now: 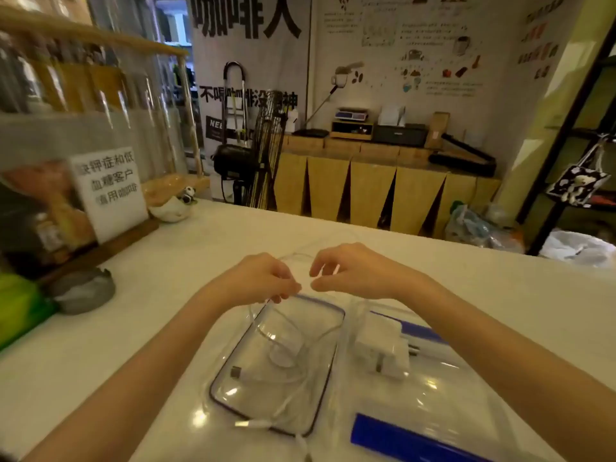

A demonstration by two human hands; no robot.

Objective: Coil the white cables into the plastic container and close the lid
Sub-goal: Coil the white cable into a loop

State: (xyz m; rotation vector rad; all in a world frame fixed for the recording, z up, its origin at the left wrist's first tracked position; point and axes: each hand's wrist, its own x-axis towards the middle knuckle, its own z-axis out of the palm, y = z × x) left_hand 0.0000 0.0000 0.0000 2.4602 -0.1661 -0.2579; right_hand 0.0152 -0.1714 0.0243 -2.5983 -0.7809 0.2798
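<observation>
- White cables (293, 355), thin and partly looped, lie mostly on and over a clear rectangular plastic piece with a dark blue rim (233, 341) on the pale countertop (500, 281), directly in front of the person.
- One cable end with a small dark metal plug (236, 372) rests inside that rimmed piece near its left side; another white connector end (248, 424) lies across its near edge, and a strand trails off toward the bottom of the view.
- A strand rises from the pile up to the hands, forming a faint loop on the counter just beyond them.
- The left hand (263, 278) is curled, with fingertips pinching the cable above the far edge of the rimmed piece.
- The right hand (353, 271) is also curled, thumb and forefinger pinched on the same strand; the two hands are close together but not touching.
- To the right of the rimmed piece sits a second clear plastic part with blue clip flaps (400, 438); which of the two is the container and which the lid I cannot tell.
- A white boxy charger plug (383, 348) rests on or in that right-hand part.
- At the left edge of the counter are a grey crumpled object (83, 291), a green item (16, 305), and a white sign with printed characters (108, 191) leaning upright.
- A small white bowl with a panda figure (173, 208) sits near the sign.
</observation>
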